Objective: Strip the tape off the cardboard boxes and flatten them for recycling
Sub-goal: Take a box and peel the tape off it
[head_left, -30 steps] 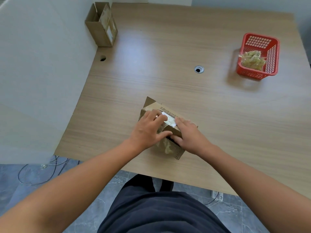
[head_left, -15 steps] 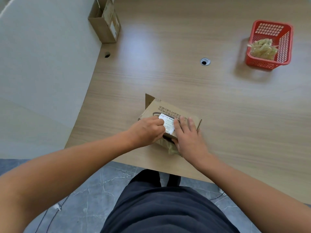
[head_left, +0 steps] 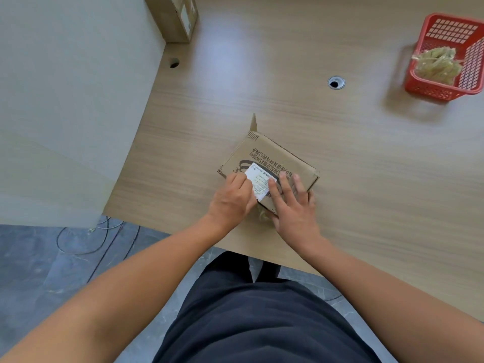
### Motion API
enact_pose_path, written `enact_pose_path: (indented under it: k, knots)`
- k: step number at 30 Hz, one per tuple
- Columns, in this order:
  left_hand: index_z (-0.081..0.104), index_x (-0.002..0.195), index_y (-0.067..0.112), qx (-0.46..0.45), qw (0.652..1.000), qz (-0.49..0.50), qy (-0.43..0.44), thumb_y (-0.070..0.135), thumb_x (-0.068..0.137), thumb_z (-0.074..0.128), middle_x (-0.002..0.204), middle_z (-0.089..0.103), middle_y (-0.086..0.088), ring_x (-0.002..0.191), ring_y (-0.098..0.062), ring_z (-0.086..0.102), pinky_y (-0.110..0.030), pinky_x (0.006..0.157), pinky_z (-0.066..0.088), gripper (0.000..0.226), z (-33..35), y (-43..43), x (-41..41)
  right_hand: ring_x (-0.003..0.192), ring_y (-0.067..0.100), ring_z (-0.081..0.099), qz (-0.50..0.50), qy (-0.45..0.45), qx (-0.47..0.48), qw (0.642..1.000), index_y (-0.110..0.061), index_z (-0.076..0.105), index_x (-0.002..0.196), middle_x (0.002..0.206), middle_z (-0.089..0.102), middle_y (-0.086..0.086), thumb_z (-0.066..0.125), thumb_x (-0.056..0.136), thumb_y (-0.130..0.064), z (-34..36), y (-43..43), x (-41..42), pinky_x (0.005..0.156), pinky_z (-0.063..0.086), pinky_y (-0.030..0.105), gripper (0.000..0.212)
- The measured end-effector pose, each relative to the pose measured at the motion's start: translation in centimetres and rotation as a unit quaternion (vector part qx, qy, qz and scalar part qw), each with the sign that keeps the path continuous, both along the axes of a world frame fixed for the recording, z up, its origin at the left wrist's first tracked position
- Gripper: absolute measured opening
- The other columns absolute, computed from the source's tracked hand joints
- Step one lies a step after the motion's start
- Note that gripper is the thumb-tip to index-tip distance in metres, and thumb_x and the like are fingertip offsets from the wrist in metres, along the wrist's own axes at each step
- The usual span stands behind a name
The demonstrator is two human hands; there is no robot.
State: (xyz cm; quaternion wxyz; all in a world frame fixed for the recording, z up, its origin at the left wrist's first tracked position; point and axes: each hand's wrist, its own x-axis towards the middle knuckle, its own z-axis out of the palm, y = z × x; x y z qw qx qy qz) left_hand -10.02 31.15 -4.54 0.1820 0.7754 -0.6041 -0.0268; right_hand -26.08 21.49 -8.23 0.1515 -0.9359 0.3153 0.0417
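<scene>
A small brown cardboard box (head_left: 272,158) with dark print lies near the table's front edge, one flap standing up at its far corner. A white label (head_left: 259,182) is stuck on its top. My left hand (head_left: 233,200) is curled at the label's left edge, fingertips pinching at it. My right hand (head_left: 293,205) lies flat on the box's near right part, fingers straight, pressing it down. A crumpled strip of clear tape (head_left: 263,216) hangs from the box's near side between my hands.
A red plastic basket (head_left: 445,85) holding a wad of stripped tape (head_left: 436,65) sits at the far right. A second cardboard box (head_left: 174,19) stands at the far left against a grey partition (head_left: 73,100). The wooden table (head_left: 366,166) has a cable hole (head_left: 336,82).
The box top has tipped more toward me and shows more print. My right hand went from curled at the box's edge to flat on top; my left hand curled onto the label's edge.
</scene>
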Motion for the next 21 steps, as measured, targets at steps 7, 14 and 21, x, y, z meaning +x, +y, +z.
enact_pose_path:
  k: [7, 14, 21]
  knots:
    - [0.061, 0.085, 0.002, 0.015, 0.999, -0.008, 0.052, 0.007, 0.094, 0.064, 0.089, 0.060, -0.014, 0.083, -0.032, 0.054, -0.043, 0.072, 0.050, 0.010, -0.6, 0.2, 1.0, 0.156, 0.030, -0.001, 0.010, -0.010, 0.004, 1.000, -0.022, 0.018, 0.163, 0.171, 0.011, 0.003, 0.053, 0.094, -0.063, -1.4, -0.3, -0.4, 0.116, 0.019, 0.073, 0.087]
    - [0.076, 0.106, 0.006, 0.025, 0.990, -0.018, 0.134, 0.021, 0.088, 0.079, 0.098, 0.065, -0.010, 0.094, -0.030, 0.057, -0.041, 0.083, 0.050, 0.024, -0.8, 0.5, 2.2, 0.156, 0.025, 0.000, -0.019, -0.025, 0.006, 1.000, -0.017, 0.018, 0.164, 0.172, 0.012, 0.000, 0.029, 0.098, -0.066, -0.9, 0.1, 0.0, 0.117, 0.017, 0.070, 0.083]
    - [0.074, 0.084, 0.005, 0.014, 0.992, 0.017, 0.124, 0.012, 0.087, 0.078, 0.084, 0.066, -0.008, 0.082, -0.029, 0.059, -0.044, 0.073, 0.050, 0.008, -0.4, -0.7, 1.2, 0.156, 0.027, 0.000, -0.010, -0.009, -0.010, 1.000, -0.017, 0.018, 0.164, 0.172, 0.011, 0.000, 0.032, 0.099, -0.064, -1.3, 0.0, 0.0, 0.117, 0.017, 0.070, 0.081]
